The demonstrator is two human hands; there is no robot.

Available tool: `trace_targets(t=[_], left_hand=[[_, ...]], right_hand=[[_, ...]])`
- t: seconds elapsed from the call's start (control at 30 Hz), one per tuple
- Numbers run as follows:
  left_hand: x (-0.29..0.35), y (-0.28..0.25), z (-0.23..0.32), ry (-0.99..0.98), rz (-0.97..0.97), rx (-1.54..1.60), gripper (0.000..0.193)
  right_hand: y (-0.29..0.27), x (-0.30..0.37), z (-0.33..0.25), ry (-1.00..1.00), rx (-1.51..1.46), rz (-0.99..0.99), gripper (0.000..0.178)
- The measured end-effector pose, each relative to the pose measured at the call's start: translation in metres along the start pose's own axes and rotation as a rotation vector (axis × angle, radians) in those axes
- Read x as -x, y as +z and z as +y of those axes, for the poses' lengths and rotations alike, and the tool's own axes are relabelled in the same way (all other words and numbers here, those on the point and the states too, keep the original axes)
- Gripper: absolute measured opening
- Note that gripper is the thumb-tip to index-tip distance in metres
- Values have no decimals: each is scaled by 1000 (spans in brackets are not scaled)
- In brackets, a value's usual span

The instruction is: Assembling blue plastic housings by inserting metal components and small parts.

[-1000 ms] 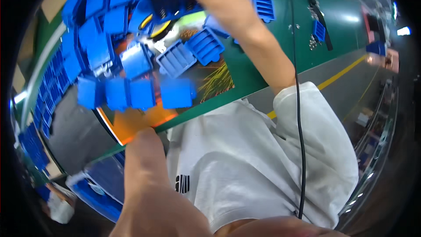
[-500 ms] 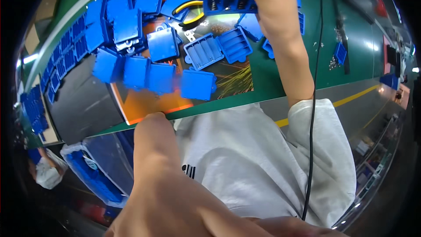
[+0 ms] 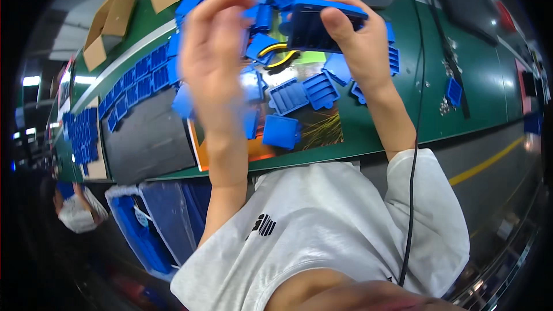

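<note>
Up at one o'clock, the right hand [image 3: 369, 47] clamps a blue case [image 3: 308, 27]; at eleven, the left hand [image 3: 211, 52] blurs, fingers half-curled, hold unclear!

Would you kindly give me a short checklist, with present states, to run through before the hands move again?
1. Right hand grips the case: ok, thumb and fingers are on it.
2. Compartments of that case filled: cannot tell, its inside is too dark.
3. Left hand empty: cannot tell, it is blurred.
4. Pliers apart from the blue cases: not ok, a handle overlaps one.
5. Two open cases facing up on the table: ok, their dividers show.
6. Cable clear of the right hand: ok, it crosses the right sleeve instead.
</note>
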State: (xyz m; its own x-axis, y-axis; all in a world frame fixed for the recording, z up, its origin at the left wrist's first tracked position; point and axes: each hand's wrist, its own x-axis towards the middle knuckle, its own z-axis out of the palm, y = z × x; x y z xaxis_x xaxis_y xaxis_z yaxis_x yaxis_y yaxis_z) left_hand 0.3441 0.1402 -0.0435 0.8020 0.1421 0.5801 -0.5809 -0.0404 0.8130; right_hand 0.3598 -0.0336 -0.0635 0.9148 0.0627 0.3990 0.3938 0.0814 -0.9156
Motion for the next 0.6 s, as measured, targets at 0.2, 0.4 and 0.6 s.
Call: trace_targets(t=[0.2, 0.4, 0.6], left_hand=[[10, 17, -1, 121, -218, -32, 31], [11, 19, -5, 195, -252, 113, 33], [13, 17, -2, 258, -329, 133, 34]], right_hand=[[7, 7, -6, -218, 70, 40, 41], [4, 9, -8, -623, 186, 60, 36], [1, 5, -6, -836, 173, -9, 38]])
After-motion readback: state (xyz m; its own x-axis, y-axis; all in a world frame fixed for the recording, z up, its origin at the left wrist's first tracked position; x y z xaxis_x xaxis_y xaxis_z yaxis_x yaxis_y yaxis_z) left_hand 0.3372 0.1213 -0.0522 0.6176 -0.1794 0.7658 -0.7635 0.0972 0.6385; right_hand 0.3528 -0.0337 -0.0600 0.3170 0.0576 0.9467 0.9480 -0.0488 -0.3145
